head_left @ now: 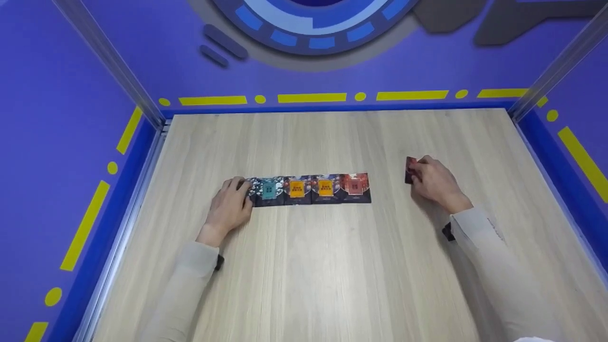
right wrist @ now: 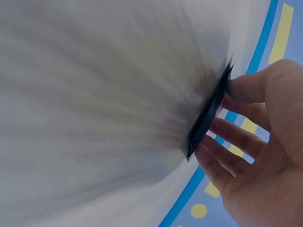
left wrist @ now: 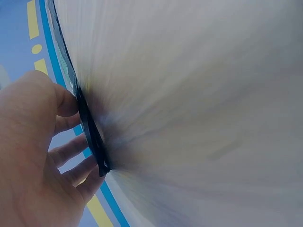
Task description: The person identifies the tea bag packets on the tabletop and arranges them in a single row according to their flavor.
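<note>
Several flat printed sachets lie edge to edge in a row in the head view: a teal-labelled sachet (head_left: 269, 189), two orange-labelled sachets (head_left: 325, 188) and a red-labelled sachet (head_left: 355, 187). At the row's left end, my left hand (head_left: 229, 205) holds a dark sachet (left wrist: 90, 125) between thumb and fingers, covering most of it from above. Off to the right, apart from the row, my right hand (head_left: 436, 183) grips a dark red sachet (head_left: 409, 170) by its right part. Its dark edge shows in the right wrist view, with thumb and fingertips against it.
All of this is on a light wood-grain table (head_left: 304, 266). Blue-purple panels with yellow markings (head_left: 311, 98) stand behind it and at both sides. Metal rails (head_left: 118, 232) run along the left edge.
</note>
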A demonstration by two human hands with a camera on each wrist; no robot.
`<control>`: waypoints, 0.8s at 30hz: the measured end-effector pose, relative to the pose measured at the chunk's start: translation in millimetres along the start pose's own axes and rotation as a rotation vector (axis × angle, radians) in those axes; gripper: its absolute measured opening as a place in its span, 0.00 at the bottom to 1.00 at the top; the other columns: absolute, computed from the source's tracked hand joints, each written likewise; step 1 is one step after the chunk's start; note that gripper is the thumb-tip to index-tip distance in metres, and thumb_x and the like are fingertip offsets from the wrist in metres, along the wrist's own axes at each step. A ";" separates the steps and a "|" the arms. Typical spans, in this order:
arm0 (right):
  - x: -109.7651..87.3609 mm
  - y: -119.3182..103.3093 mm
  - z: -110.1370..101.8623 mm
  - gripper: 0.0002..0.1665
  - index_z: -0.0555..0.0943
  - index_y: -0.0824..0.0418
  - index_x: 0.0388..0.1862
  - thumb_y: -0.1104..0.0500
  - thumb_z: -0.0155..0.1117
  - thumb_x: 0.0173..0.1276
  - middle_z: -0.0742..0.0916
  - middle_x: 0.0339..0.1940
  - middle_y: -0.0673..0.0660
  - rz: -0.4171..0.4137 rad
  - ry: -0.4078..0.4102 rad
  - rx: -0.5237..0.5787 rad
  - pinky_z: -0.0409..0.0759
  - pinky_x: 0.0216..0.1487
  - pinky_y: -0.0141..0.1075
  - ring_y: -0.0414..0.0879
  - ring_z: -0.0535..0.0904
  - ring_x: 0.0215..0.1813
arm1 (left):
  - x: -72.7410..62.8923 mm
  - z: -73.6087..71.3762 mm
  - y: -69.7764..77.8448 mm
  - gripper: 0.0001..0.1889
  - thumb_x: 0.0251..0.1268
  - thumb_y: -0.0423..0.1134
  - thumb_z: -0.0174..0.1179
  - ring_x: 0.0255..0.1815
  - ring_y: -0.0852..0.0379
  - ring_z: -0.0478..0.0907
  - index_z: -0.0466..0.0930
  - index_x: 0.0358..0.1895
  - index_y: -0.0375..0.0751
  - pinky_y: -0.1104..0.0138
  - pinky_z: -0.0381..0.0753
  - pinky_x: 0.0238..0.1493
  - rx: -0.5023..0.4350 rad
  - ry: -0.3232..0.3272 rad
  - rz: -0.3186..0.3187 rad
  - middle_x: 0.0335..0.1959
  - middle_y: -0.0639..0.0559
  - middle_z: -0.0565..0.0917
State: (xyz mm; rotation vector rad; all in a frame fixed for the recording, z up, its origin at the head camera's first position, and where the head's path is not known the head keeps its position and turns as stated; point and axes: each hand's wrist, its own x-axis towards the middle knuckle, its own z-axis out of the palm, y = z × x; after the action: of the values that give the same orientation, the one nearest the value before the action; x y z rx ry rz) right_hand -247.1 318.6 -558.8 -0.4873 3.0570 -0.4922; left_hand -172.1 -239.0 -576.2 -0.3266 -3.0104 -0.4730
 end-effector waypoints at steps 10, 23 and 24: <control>-3.0 -9.7 3.0 0.23 0.84 0.71 0.64 0.65 0.63 0.72 0.83 0.57 0.72 -0.043 0.018 0.018 0.83 0.56 0.62 0.72 0.82 0.56 | -1.6 0.2 0.7 0.24 0.76 0.38 0.54 0.74 0.34 0.71 0.78 0.71 0.36 0.40 0.78 0.70 -0.001 0.016 0.009 0.71 0.35 0.75; -6.8 -27.9 11.8 0.22 0.86 0.69 0.62 0.66 0.66 0.71 0.84 0.56 0.71 -0.090 0.025 0.041 0.82 0.57 0.61 0.69 0.82 0.56 | -1.1 -1.9 1.6 0.24 0.77 0.38 0.54 0.74 0.34 0.71 0.78 0.71 0.36 0.41 0.78 0.70 0.007 0.012 0.008 0.72 0.36 0.75; -7.1 -30.1 12.6 0.22 0.86 0.69 0.62 0.66 0.66 0.71 0.84 0.56 0.70 -0.095 0.024 0.042 0.83 0.57 0.61 0.69 0.82 0.56 | -1.0 -2.3 1.5 0.24 0.77 0.38 0.54 0.74 0.34 0.71 0.78 0.71 0.36 0.41 0.77 0.71 0.006 0.010 0.007 0.72 0.36 0.75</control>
State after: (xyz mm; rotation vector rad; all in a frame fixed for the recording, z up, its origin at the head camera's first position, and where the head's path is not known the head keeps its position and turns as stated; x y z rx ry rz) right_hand -230.6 289.7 -561.8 -0.6314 3.0507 -0.5672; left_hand -170.7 -238.5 -573.7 -0.3325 -2.9997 -0.4629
